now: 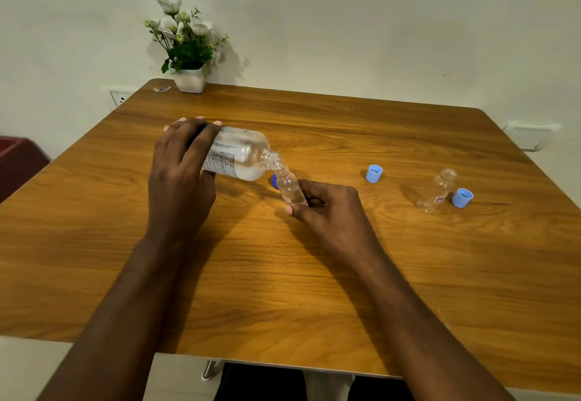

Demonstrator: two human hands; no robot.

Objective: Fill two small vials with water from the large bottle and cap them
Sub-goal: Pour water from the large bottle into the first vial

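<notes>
My left hand [180, 174] grips the large clear bottle [243, 155] and holds it tipped almost flat, its open mouth to the right. That mouth meets the neck of a small clear vial [289, 187], which my right hand [327, 208] pinches near its base, tilted left. A dark blue cap [274, 181] lies on the table just behind this vial. A second small vial [437, 190] stands uncapped at the right, with nothing visible inside. One light blue cap [373, 173] lies left of it and another light blue cap [462, 197] lies right beside it.
The wooden table [283, 275] stands against a white wall. A white pot of flowers [188, 54] sits at the far left corner, with a small wrapper [162, 88] beside it. A dark red object [19, 161] is beyond the table's left edge.
</notes>
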